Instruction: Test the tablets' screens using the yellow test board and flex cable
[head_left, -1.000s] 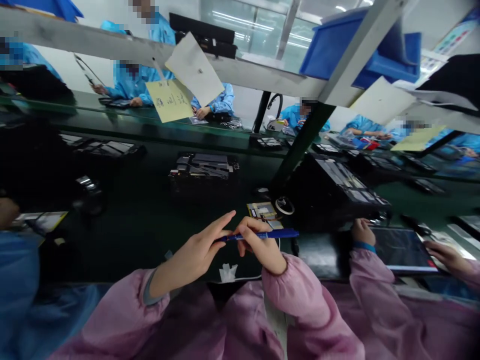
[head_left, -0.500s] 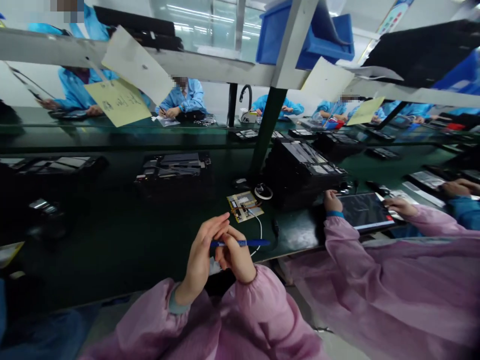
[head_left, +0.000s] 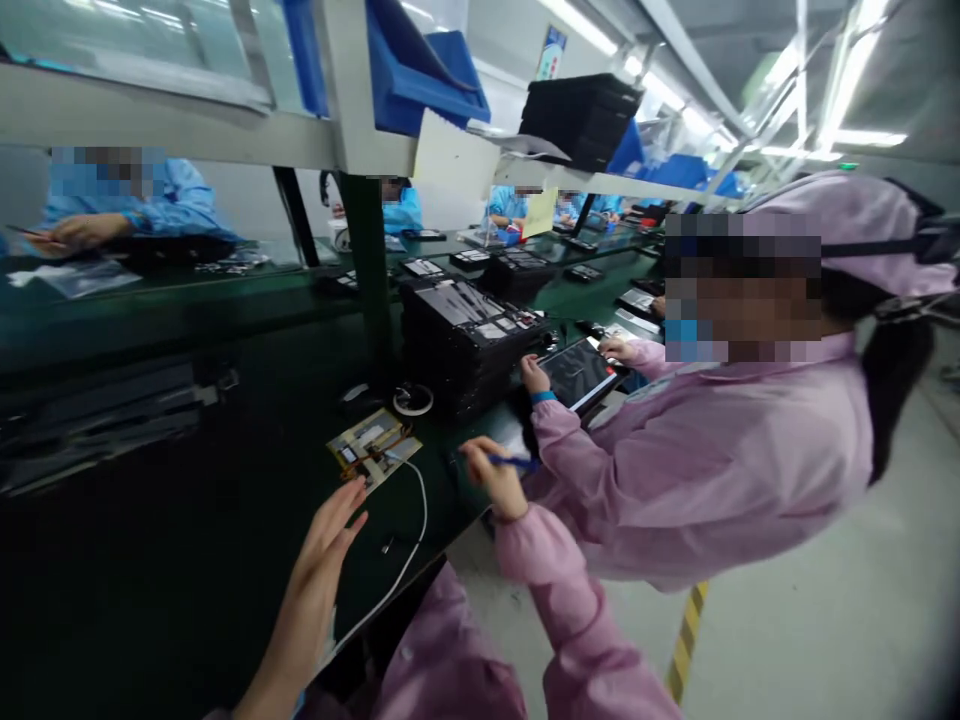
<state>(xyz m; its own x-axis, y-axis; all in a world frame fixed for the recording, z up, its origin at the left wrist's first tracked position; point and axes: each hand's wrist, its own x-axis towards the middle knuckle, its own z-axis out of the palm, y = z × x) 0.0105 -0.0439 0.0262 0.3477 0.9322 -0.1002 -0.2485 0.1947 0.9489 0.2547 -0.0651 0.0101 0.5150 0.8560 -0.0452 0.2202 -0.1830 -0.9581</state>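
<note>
My right hand (head_left: 495, 478) is closed around a blue pen (head_left: 517, 462), raised near the table's front edge. The pen points right, toward the co-worker's sleeve. My left hand (head_left: 319, 550) hangs over the dark green table with its fingers stretched out, holding nothing. Just beyond its fingertips lies a flat panel with electronic parts (head_left: 379, 445) and a yellowish border. A white cable (head_left: 421, 510) runs from that panel, curving down toward my body. Beside the panel a coiled white ring of cable (head_left: 412, 400) rests on the table.
A tall stack of black devices (head_left: 472, 330) stands behind the panel, beside a dark green post (head_left: 367, 280). At my right, a co-worker in pink (head_left: 720, 450) handles a tablet (head_left: 577, 375). A shelf with blue bins (head_left: 427, 80) runs overhead. Other people in blue sit across.
My view has swung to the right. My hands, close together before, are now apart; the right hand has carried the pen rightward, and the left reaches toward the panel.
</note>
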